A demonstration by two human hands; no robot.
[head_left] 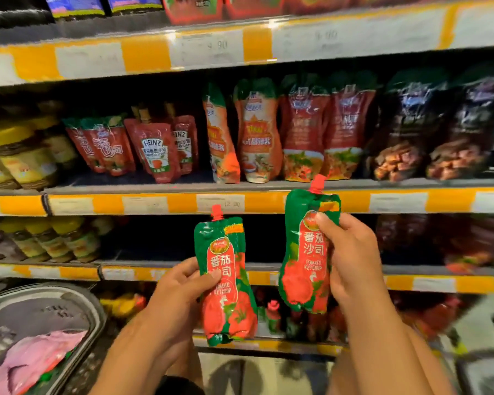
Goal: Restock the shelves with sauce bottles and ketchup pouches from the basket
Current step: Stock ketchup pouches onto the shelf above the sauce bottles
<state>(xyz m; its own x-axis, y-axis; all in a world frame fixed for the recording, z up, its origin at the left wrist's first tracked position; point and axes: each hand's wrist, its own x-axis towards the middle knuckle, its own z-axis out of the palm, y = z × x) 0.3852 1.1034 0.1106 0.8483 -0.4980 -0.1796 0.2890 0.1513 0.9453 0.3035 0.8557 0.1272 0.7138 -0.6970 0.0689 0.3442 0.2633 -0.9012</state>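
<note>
While you face the shelves, your left hand [180,283] grips a green-and-red plastic ketchup pouch with a red spout [227,280] at lower centre of the frame, thumb across its front. Your right hand [351,252] pinches a second green-and-red spouted ketchup pouch [305,252] just right of centre, held higher, its spout reaching the yellow-and-white price strip of the middle shelf [154,205]. Both pouches stand upright, apart from each other. At lower left sits the grey plastic basket [94,317], holding a pink packet [35,363].
</note>
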